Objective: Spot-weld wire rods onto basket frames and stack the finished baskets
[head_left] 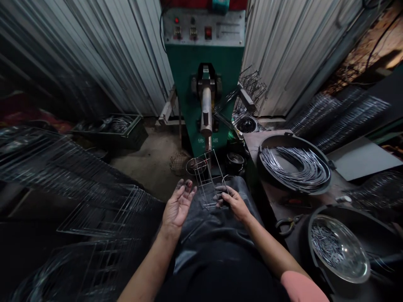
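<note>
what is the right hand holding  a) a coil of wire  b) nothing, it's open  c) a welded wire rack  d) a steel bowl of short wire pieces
c: the right hand has its fingers around the lower part of the welded wire rack, while the left hand is open beside it.

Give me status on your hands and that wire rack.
Right hand holding the wire rack upright over the lap. Left hand open, palm up, beside it. Green machine and metal bowl just ahead.
</note>
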`<state>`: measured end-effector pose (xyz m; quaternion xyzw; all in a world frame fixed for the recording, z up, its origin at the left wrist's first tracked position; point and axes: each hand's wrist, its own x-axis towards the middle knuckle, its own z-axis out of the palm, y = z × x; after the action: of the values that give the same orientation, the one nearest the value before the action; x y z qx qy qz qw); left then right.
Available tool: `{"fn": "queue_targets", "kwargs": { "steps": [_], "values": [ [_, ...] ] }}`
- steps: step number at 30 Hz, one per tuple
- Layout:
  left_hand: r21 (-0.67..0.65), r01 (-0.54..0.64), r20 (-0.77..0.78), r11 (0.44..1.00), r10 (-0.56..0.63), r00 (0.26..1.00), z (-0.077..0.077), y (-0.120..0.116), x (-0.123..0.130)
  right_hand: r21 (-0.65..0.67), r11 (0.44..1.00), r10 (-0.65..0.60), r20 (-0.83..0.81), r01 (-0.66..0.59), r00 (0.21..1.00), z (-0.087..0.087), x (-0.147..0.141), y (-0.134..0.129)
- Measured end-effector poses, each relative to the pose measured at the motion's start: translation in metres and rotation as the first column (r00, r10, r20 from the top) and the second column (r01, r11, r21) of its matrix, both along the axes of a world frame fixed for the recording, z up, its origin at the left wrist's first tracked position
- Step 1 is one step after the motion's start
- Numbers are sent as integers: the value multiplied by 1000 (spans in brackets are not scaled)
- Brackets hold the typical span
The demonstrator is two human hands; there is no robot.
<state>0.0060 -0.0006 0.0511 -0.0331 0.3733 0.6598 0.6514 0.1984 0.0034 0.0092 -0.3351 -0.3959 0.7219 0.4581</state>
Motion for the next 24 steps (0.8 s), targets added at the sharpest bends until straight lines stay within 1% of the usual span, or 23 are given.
{"fn": "queue_targets", "kwargs": {
  "steps": [4,9,15,24],
  "values": [
    [1,6,-14,1000,-6,1000,4,-2,1,5,1000,-9,-3,9,1000,-1,1,-1],
    [-64,-12,43,998,15,999,9,-2,0,-6,1000,-3,-6,3,1000,1,0,-2],
    [-74,-30,66,997,34,997,10,-4,-3,-11,1000,-6,-11,6,1000,5,-3,0],
    [-83,-39,95,996,46,994,10,-3,-9,-34,999,4,6,-4,1000,0,-6,2]
  ]
}}
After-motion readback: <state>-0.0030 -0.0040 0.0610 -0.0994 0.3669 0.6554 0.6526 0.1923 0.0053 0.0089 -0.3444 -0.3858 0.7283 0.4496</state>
